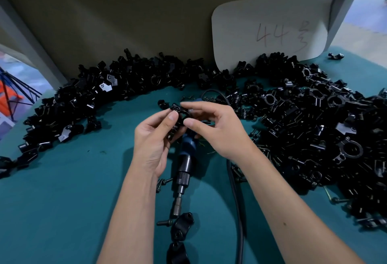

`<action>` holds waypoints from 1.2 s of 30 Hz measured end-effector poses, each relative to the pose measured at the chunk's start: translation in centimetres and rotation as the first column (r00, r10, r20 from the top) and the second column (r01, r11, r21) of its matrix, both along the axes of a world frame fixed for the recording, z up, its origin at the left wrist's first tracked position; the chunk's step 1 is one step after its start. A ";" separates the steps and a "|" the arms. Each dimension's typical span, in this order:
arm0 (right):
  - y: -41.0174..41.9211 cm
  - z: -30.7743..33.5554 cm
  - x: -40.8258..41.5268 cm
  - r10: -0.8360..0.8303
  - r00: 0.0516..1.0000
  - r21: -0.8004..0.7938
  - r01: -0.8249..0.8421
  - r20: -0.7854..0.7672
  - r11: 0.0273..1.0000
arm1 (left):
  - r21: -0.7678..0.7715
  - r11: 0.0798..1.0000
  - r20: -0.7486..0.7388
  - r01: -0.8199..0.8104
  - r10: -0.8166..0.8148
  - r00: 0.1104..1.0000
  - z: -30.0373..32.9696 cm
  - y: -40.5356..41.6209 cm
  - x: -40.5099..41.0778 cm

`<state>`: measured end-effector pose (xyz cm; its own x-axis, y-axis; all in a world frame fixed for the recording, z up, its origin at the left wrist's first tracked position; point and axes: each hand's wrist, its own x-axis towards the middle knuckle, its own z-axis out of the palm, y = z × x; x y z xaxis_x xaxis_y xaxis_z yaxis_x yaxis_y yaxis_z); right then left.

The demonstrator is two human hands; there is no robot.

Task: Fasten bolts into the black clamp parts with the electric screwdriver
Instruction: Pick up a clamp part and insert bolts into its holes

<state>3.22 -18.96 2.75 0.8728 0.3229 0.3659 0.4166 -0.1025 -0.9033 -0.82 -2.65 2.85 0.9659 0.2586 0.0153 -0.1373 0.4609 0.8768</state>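
Observation:
My left hand (154, 138) and my right hand (213, 127) meet above the middle of the table, both pinching one black clamp part (180, 115) between thumbs and fingertips. Under the hands the electric screwdriver (184, 169) lies on the teal cloth, its blue body partly hidden and its bit end (177, 209) pointing toward me. Two loose clamp halves (182, 225) lie just past the bit, with a bolt (164, 222) beside them. A few more bolts (162, 183) lie left of the screwdriver.
A long heap of black clamp parts (104, 94) curves along the back and left. A bigger heap with ring clamps (314, 129) fills the right. The screwdriver's black cable (237, 207) runs toward me. A card marked 44 (270, 29) leans on the back panel.

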 end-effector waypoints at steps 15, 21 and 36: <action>-6.3 6.9 7.1 0.118 0.980 -0.987 -0.158 -0.159 -0.014 | -0.111 0.994 0.013 0.004 -0.003 1.000 0.0 -2.0 0.6; -6.6 5.6 7.3 0.161 0.972 -0.984 -0.176 -0.169 0.027 | -0.131 0.991 0.011 -0.004 0.005 1.000 0.0 -1.9 0.7; -6.9 5.4 6.1 0.180 0.964 -0.980 -0.197 -0.196 -0.012 | -0.079 0.997 -0.009 -0.014 0.013 1.000 0.1 -2.2 0.7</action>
